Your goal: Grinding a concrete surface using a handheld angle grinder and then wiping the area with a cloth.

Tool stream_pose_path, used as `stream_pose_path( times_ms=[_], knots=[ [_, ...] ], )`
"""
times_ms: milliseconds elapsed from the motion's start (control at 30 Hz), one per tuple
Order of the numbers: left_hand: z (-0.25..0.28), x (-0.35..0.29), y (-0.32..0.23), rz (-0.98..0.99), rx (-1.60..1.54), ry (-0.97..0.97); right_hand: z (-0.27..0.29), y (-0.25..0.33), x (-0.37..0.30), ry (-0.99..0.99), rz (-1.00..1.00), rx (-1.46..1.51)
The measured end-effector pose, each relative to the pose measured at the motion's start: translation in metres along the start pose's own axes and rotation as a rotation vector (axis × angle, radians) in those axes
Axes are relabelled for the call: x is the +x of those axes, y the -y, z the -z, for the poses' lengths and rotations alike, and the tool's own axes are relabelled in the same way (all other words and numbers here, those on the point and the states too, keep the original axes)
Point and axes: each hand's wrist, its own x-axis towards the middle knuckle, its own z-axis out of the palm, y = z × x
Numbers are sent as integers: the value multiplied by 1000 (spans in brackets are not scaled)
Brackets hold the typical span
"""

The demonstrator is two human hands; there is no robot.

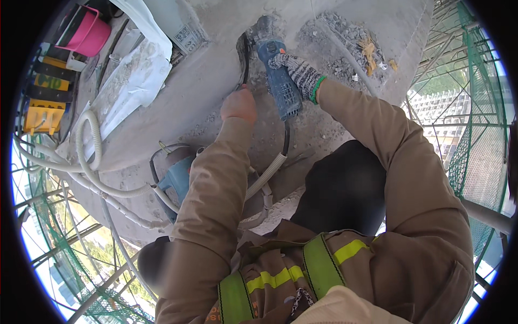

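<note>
A dusty blue angle grinder (279,75) lies along the grey concrete, its metal head pointing away from me. My right hand (298,73), in a grey knitted glove with a green cuff, is closed around its body. From the grinder's rear a dark cord (286,139) runs down into a corrugated cream hose (267,175). To the left, my bare left hand (238,104) is closed on a thin black cable (246,62) that curves up toward the grinder's head. Whether the cable joins the grinder I cannot tell.
A second blue power tool (178,175) sits partly under my left forearm. Rubble (345,48) is heaped at the far right. Farther left are white sheeting (137,81), a pink bucket (90,33), a yellow-and-black case (46,102) and coiled hose (89,140). Green netting (477,108) hangs beyond the edge.
</note>
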Motion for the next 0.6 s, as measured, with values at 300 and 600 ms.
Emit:
stream_pose_path(
  times_ms=[300, 600],
  knots=[
    [0, 1, 1, -19, 6, 3, -2, 6, 1, 11, -6, -22],
    [1, 1, 0, -29, -31, 10, -4, 6, 3, -42, 12, -110]
  ],
)
